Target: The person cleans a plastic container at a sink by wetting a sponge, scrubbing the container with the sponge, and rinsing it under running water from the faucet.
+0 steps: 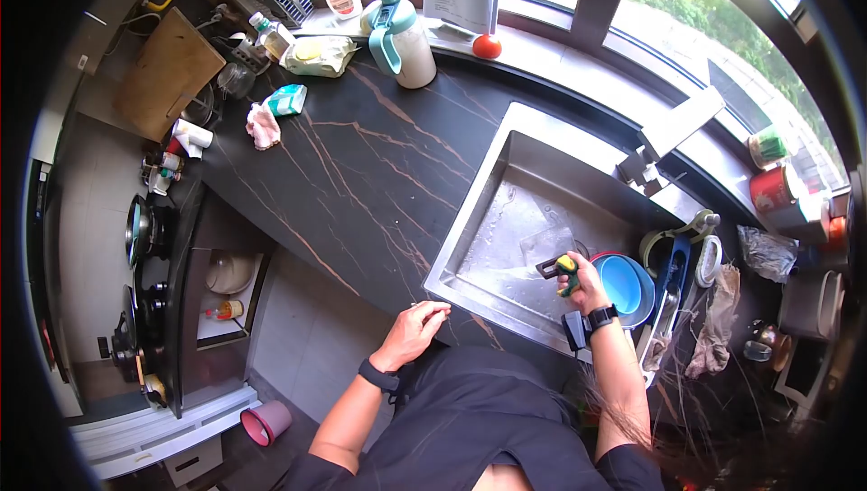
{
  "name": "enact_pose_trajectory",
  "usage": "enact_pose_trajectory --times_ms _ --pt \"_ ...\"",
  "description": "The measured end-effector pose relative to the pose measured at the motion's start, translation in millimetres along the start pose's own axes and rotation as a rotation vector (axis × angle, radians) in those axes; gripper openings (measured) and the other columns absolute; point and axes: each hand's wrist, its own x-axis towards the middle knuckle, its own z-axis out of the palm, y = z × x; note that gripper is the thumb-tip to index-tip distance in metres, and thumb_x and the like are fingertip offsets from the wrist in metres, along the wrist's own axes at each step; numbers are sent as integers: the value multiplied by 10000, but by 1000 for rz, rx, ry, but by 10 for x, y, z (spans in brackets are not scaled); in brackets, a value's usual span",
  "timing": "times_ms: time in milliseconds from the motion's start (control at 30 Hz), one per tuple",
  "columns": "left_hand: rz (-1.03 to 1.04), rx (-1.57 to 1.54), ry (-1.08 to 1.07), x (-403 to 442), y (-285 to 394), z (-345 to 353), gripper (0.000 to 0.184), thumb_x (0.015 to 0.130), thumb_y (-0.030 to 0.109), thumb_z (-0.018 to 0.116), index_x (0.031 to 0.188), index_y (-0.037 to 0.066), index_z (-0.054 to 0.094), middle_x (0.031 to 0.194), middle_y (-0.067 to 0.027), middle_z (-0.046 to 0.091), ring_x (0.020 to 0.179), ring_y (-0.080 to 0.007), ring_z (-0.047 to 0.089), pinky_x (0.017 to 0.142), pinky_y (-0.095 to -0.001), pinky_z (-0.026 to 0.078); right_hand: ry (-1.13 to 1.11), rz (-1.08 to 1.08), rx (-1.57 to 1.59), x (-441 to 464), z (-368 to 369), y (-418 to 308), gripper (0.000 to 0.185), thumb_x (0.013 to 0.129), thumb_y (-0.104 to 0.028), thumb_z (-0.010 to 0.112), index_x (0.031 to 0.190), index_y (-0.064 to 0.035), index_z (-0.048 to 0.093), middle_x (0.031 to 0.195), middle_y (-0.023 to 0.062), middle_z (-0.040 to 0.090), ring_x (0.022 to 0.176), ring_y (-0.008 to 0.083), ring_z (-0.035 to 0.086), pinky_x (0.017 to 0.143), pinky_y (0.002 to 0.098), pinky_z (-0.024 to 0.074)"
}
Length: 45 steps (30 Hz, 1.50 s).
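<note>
Yellow-and-green item (pixel 566 264) gripped above sink (pixel 492 256)

At four o'clock in the view, it is pinched by the right hand (pixel 591 288), next to a dark slotted piece (pixel 546 269). A blue bowl (pixel 620 281) is seen at three o'clock from it. At six o'clock, near the tabletop (pixel 361 193) edge, the left hand's (pixel 413 334) fingers are pressed together.

The rectangular sink (pixel 506 224) is smooth grey metal with a wet sheen. Around it, the black, brown-veined countertop (pixel 361 157) looks smooth and stone-like. The round blue bowl (pixel 618 285) seems smooth plastic, the teal-topped pitcher (pixel 415 56) cloudy plastic. The rectangular tan board (pixel 170 71) looks like matt wood; the crumpled pink cloth (pixel 264 127) is soft and rough; the clear crinkled bag (pixel 768 252) is glossy plastic film.
</note>
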Motion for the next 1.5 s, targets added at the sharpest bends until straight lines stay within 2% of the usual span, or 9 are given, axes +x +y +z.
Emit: enact_pose_trajectory --times_ms 67,333,533,767,867,1000,1133,1267,1500 --pt "32 12 -4 64 53 30 205 907 89 531 1069 -17 598 977 -91 640 869 -149 632 766 -263 496 -399 106 396 -12 -81 50 300 887 -323 530 853 -27 568 682 50 549 503 124 457 432 238 365" --pt "163 31 -24 362 393 163 202 899 123 549 1043 -5 611 932 -107 654 853 -176 631 755 -289 486 -924 5 789 -638 328 156 275 955 -319 408 849 -80 494 834 48 525 499 106 418 410 233 343" --pt "106 -68 -151 574 588 477 294 938 210 521 1109 -19 590 1007 -117 651 925 -167 626 796 -269 479 -783 -192 678 -812 552 157 262 960 -323 419 879 -86 496 868 62 541 534 132 428 472 270 383" --pt "-325 -1065 -216 786 634 716 260 946 229 494 1137 54 514 1130 -57 557 980 -163 576 803 -342 486 -451 -544 112 -1262 832 228 310 970 -305 418 920 -24 540 748 58 578 539 128 542 460 243 464" --pt "-205 -978 -143 894 337 875 195 929 161 508 1084 46 533 974 -74 594 883 -145 595 778 -317 500 -515 -569 -176 -1263 793 323 231 959 -260 476 955 -41 550 795 45 592 536 110 542 424 249 460" --pt "6 -786 46 935 282 884 152 944 135 478 1036 29 535 877 -80 618 793 -148 621 728 -309 528 -575 -650 -238 -1416 836 319 320 967 -312 475 1086 -31 571 910 9 609 803 70 535 723 227 444" --pt "-99 -860 147 919 461 765 174 974 113 399 1019 8 530 826 -98 638 661 -175 647 597 -294 557 -476 -536 -342 -1510 431 88 414 977 -406 386 973 -28 557 847 53 605 651 96 551 557 236 466" --pt "-102 -854 129 921 487 714 172 970 101 397 1029 15 535 814 -111 637 653 -162 642 561 -287 547 -58 -768 109 -1319 256 103 309 980 -330 428 1047 -39 508 880 34 567 728 89 542 671 245 480" --pt "-68 -771 83 866 609 814 169 967 114 401 1000 15 533 729 -79 622 573 -135 608 516 -253 513 -42 -1087 -134 -1677 689 375 389 881 -78 589 1229 37 458 1190 100 462 1161 181 445 998 305 356"
